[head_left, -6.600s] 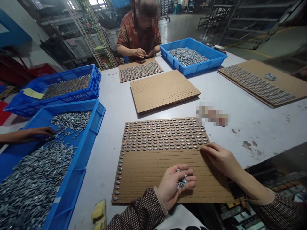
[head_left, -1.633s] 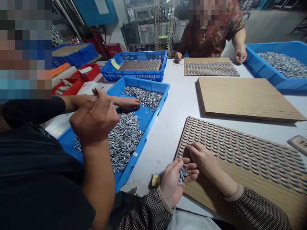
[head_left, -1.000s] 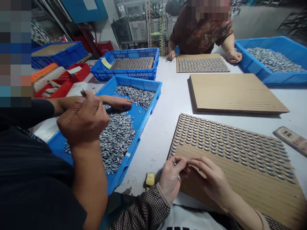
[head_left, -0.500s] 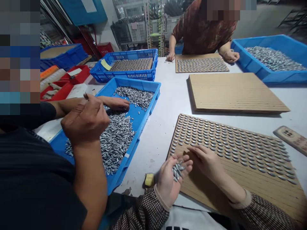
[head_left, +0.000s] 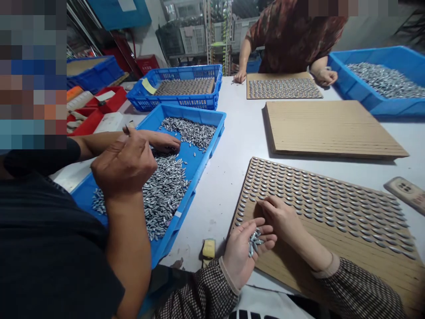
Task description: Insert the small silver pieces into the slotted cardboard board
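Note:
My left hand (head_left: 244,252) is palm up, fingers half curled, cradling a small heap of silver spindle-shaped metal pieces (head_left: 255,241) that look like fishing sinkers. It hovers over the left front edge of a brown grooved board (head_left: 318,261). Rows of the same metal pieces (head_left: 312,195) lie across the far part of that board. My right hand (head_left: 282,219) is closed in a pinch, fingertips down at the left end of the nearest rows. Whatever sits between those fingertips is too small and covered to make out.
Left, a co-worker's arms reach over a blue tray (head_left: 199,177) of loose metal pieces. Across the table, another person sits behind a filled board (head_left: 282,95) and a blue bin (head_left: 375,104). Stacked boards (head_left: 332,126), a wooden block (head_left: 407,192) and a yellow object (head_left: 209,249) lie nearby.
The whole view has shifted slightly. My right hand's pinched fingertips have moved up the board to the edge of the rows. My left hand has moved a little right, still holding its metal pieces.

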{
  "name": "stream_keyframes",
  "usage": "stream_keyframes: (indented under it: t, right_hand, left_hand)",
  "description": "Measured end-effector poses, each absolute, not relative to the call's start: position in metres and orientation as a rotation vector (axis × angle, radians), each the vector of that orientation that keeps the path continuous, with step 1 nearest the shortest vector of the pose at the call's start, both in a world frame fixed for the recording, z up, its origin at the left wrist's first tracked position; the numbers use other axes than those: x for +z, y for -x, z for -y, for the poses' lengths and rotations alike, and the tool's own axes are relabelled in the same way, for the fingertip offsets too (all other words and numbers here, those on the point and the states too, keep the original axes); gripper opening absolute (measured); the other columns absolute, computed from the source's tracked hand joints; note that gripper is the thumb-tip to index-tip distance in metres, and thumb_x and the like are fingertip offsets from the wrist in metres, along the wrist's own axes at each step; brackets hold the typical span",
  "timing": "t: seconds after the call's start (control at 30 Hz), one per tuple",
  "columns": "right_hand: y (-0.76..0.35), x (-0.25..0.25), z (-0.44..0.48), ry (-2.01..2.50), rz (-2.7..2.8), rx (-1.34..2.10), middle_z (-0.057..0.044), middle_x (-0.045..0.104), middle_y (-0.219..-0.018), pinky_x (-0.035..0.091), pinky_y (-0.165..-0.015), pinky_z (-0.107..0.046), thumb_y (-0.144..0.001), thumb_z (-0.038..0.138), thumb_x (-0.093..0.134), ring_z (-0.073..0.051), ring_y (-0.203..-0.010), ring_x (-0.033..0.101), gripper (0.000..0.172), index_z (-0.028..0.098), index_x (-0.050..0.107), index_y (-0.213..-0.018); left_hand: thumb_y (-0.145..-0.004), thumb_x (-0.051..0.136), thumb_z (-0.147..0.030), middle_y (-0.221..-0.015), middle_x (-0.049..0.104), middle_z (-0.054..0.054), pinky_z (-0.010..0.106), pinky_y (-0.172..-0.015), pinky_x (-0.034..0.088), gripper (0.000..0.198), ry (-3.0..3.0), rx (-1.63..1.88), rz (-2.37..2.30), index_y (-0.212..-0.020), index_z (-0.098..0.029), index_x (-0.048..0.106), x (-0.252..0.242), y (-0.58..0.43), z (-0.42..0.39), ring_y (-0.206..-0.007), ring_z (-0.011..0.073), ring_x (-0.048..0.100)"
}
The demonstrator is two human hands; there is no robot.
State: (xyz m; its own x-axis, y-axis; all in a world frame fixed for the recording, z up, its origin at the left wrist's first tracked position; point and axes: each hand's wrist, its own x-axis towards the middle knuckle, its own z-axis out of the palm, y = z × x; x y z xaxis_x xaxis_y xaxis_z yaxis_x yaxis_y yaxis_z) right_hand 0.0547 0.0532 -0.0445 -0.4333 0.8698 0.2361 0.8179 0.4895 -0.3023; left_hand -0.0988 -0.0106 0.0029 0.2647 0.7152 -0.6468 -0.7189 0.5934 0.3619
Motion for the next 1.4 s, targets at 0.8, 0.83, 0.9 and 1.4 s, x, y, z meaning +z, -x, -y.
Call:
stream_keyframes:
  t: [0.8, 0.83, 0.9, 1.4]
  right_hand:
    - [-0.070, -0.013, 0.007, 1.224, 1.744, 0.995, -0.007, 0.067, -0.101, 0.054, -0.078, -0.031, -0.093, 0.028, 0.053, -0.020, -0.093, 0.064, 0.018, 0.023, 0.067, -0.102]
    - [-0.070, -0.015, 0.007, 1.226, 1.736, 0.990, -0.008, 0.067, -0.103, 0.054, -0.080, -0.032, -0.093, 0.027, 0.052, -0.020, -0.095, 0.064, 0.019, 0.024, 0.067, -0.104]
    - [-0.071, -0.018, 0.007, 1.238, 1.721, 0.991, -0.008, 0.067, -0.103, 0.055, -0.080, -0.032, -0.093, 0.027, 0.053, -0.020, -0.096, 0.064, 0.019, 0.024, 0.067, -0.106]
    - [-0.077, -0.024, -0.004, 1.270, 1.961, 0.725, -0.007, 0.065, -0.098, 0.054, -0.073, -0.032, -0.093, 0.021, 0.049, -0.020, -0.088, 0.063, 0.019, 0.024, 0.066, -0.102]
  left_hand:
    - [-0.071, 0.077, -0.021, -0.080, 0.061, 0.001, 0.020, -0.065, 0.044, 0.022, -0.033, 1.015, -0.894, -0.081, -0.015, 0.059, -0.006, 0.077, 0.013, -0.073, 0.0092, 0.058]
    - [-0.071, 0.077, -0.021, -0.080, 0.061, 0.001, 0.020, -0.065, 0.044, 0.021, -0.042, 1.009, -0.891, -0.082, -0.015, 0.059, -0.007, 0.075, 0.013, -0.072, 0.0092, 0.058]
    - [-0.072, 0.076, -0.022, -0.080, 0.062, 0.002, 0.021, -0.066, 0.045, 0.021, -0.068, 0.997, -0.893, -0.083, -0.014, 0.060, -0.007, 0.073, 0.013, -0.072, 0.0098, 0.058]
    - [-0.082, 0.064, -0.031, -0.101, 0.067, 0.010, 0.032, -0.086, 0.049, 0.020, -0.200, 0.960, -0.834, -0.093, -0.015, 0.067, -0.008, 0.073, 0.012, -0.100, 0.0198, 0.060]
